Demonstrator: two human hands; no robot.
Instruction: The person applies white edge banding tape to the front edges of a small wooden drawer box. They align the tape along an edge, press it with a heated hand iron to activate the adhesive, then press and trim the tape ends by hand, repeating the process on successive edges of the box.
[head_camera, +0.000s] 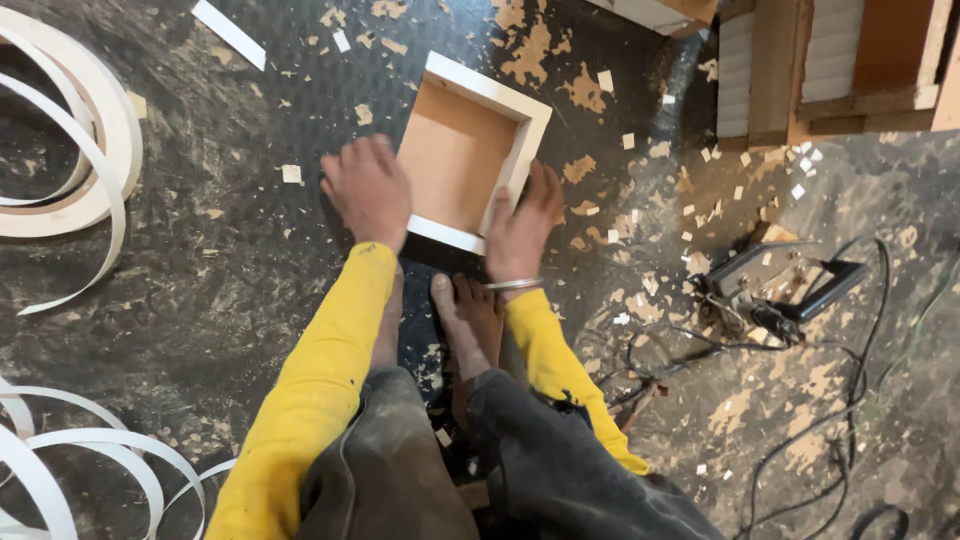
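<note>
A dark floor (230, 300) fills the frame, seen from above and strewn with pale wood chips and scraps. At the left edge, loose coils of white edge banding (70, 150) are curled in the upper left, and more loops lie in the lower left. In the upper right corner, stacked wooden pieces (830, 60) with white edges are seen.

Just above the middle of the frame a square box frame (465, 150) lies flat on the floor, turned slightly like a diamond. Its inside is bare brown board; its rim is faced in white on the sides that can be seen. The banding on the rim therefore looks already applied, though it cannot be told whether every side is finished or trimmed.

Below the frame, two yellow sleeves (320, 370) reach up from the bottom of the picture, above dark trousers and two bare feet (465, 320) planted just below the box.

At the right of centre a small power tool (775, 285) with a black handle rests on the floor, untouched, its black cable trailing toward the lower right.

The left hand (368, 192) is laid flat against the left side of the box, fingers extended and together, gripping nothing. The right hand (522, 225), with a metal bangle (512, 284) at the wrist, is pressed open-palmed on the lower right wall, fingers spread along the white edge, nothing closed in it.
</note>
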